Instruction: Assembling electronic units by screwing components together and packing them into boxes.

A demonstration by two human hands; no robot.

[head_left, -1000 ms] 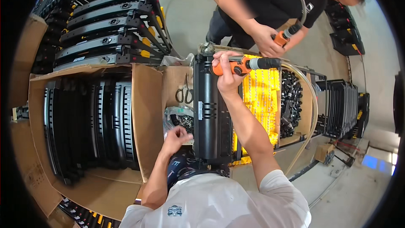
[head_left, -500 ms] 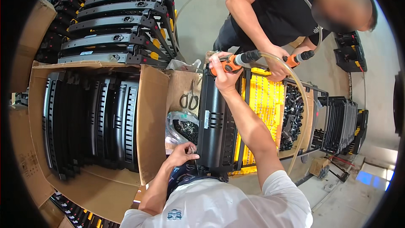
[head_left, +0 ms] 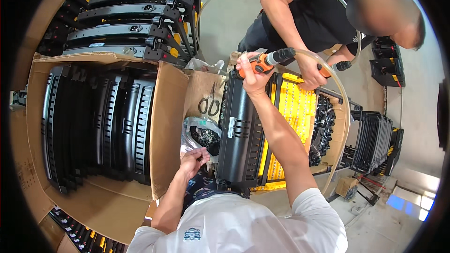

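Concrete floor surrounds a crowded work area seen from above. At centre, a long black panel [head_left: 241, 131] lies on the bench beside a yellow part [head_left: 293, 112]. The person's right hand [head_left: 251, 68], in the upper middle of the frame, is clasped around an orange power screwdriver [head_left: 265, 62] at the panel's far end. The left hand [head_left: 193, 159], at lower centre, pinches with fingers close together at a clear bag of small black parts [head_left: 202, 136]. Scissors [head_left: 210, 105] lie just above. A large cardboard box [head_left: 93, 122] of black panels fills the left. Another person's hand [head_left: 311, 72] grips a second tool at upper right.
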